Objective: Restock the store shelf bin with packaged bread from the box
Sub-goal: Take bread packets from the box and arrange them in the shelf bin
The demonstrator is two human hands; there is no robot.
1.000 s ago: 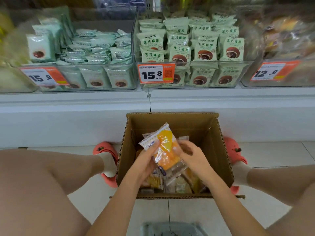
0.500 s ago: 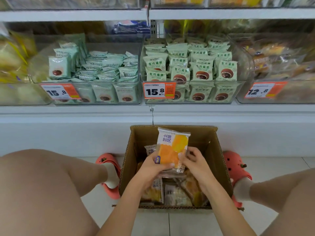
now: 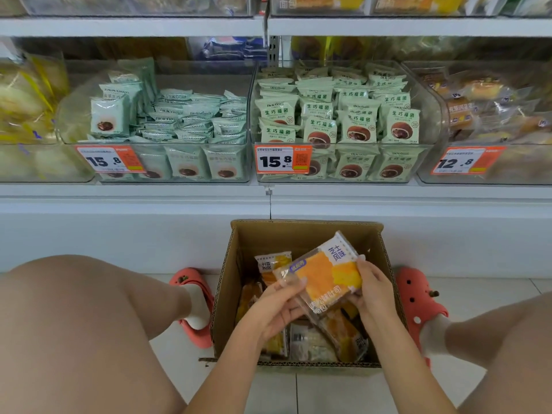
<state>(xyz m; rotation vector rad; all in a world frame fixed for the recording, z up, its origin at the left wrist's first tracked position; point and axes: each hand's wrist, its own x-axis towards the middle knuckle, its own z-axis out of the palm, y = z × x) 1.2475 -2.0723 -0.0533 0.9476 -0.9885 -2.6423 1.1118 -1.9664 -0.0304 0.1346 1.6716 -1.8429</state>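
An open cardboard box stands on the floor between my feet, with several packaged breads lying inside. Above the box I hold one clear packet of orange-yellow bread, tilted with its printed end up to the right. My left hand grips its lower left edge. My right hand grips its right edge. Clear shelf bins sit above: the left bin and the middle bin hold green packets, and a far-right bin holds clear-wrapped breads.
My bare knees flank the box, and my feet wear coral clogs. Orange price tags hang on the bin fronts. A white shelf ledge runs just above the box. Another shelf row is overhead.
The packet has turned from upright to tilted toward the right and stays above the box. My view has risen slightly, showing more of the upper shelf.
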